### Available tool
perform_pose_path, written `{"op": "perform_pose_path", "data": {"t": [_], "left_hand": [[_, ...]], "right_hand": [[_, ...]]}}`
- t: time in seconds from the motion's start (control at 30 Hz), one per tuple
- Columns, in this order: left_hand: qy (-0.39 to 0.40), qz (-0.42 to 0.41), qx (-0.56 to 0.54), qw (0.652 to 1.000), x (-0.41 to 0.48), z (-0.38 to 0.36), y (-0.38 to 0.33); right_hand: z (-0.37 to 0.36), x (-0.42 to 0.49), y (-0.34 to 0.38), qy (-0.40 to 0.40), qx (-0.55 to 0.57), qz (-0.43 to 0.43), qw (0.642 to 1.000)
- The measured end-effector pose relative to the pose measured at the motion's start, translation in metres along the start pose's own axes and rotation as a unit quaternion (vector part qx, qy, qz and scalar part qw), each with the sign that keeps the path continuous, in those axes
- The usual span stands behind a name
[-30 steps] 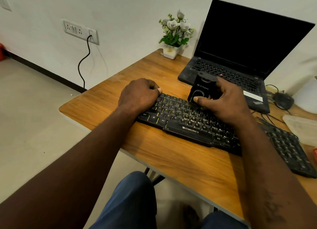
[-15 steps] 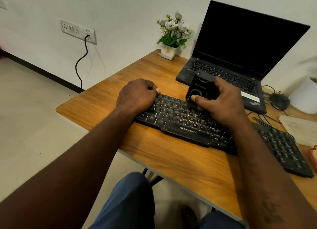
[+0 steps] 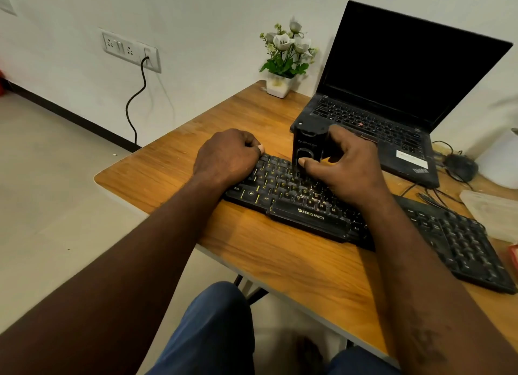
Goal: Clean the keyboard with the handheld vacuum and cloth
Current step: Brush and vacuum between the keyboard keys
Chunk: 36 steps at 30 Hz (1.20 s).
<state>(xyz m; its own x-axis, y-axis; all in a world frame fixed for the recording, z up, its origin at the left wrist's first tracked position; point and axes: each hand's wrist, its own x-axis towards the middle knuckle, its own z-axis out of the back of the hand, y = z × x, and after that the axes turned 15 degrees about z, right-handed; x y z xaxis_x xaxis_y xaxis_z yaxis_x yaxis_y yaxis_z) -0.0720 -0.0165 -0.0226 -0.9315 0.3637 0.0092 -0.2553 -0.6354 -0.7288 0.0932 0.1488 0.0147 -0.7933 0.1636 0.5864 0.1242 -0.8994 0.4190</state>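
Zebronics keyboard (image 3: 280,191), black with yellow legends, lies aslant on the desk (image 3: 252,251) not far from its near edge. Its right end runs under the person's right forearm. On the far key rows of its left half stands the handheld vacuum (image 3: 307,146), a small boxy black unit held upright with its underside down on the keys. The right hand (image 3: 351,172) clamps it. The fingers (image 3: 337,134) wrap over the top and far side, and the thumb (image 3: 304,161) presses the near face beside an oval marking. The left hand (image 3: 227,157) sits on the keyboard's far left corner with its fingers curled under. The knuckles hide whether they hook the rim or only bear down.

By the look of it, the vacuuming pass is under way and not finished, because the unit is parked over one small patch of keys. No cloth is in view, so the wiping step seems not yet begun. Which keys are already clean cannot be judged; any dust on them is too fine to read.

The vacuum's intake is hidden against the keys, and nothing shows whether it is running. Just behind it sits an open ThinkPad laptop (image 3: 392,99) with a dark screen. To the right lies a second black keyboard (image 3: 462,242), its corner cut by the frame. Beyond that are a mouse (image 3: 461,165) among cables, a translucent container (image 3: 490,212) and a cropped white object (image 3: 501,161). A potted plant with white flowers (image 3: 286,57) stands at the desk's far corner. A black cable (image 3: 134,102) hangs from the wall socket (image 3: 131,50).
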Motion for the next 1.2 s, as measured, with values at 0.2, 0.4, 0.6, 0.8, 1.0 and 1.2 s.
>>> {"op": "perform_pose_path", "data": {"t": [0.2,0.4,0.6,0.8,1.0,1.2], "left_hand": [[-0.004,-0.005,0.009,1.0,-0.001,-0.001,0.0],[-0.006,-0.006,0.015,1.0,-0.001,0.0,-0.001],[-0.001,-0.002,0.004,1.0,-0.002,0.0,-0.001],[0.002,0.003,0.004,1.0,-0.001,0.0,-0.001],[0.003,0.0,0.003,1.0,-0.001,0.001,-0.001],[0.0,-0.001,0.001,1.0,-0.001,0.0,0.0]], "right_hand": [[-0.005,0.005,-0.011,-0.057,-0.053,-0.047,0.996],[0.004,0.0,-0.002,-0.052,0.023,-0.048,0.997],[0.006,0.001,-0.01,-0.066,-0.063,-0.062,0.994],[0.017,-0.008,-0.008,-0.031,0.067,-0.069,0.995],[0.011,-0.004,-0.006,-0.045,-0.045,-0.063,0.996],[0.021,-0.009,-0.005,0.003,0.039,-0.069,0.997]]}}
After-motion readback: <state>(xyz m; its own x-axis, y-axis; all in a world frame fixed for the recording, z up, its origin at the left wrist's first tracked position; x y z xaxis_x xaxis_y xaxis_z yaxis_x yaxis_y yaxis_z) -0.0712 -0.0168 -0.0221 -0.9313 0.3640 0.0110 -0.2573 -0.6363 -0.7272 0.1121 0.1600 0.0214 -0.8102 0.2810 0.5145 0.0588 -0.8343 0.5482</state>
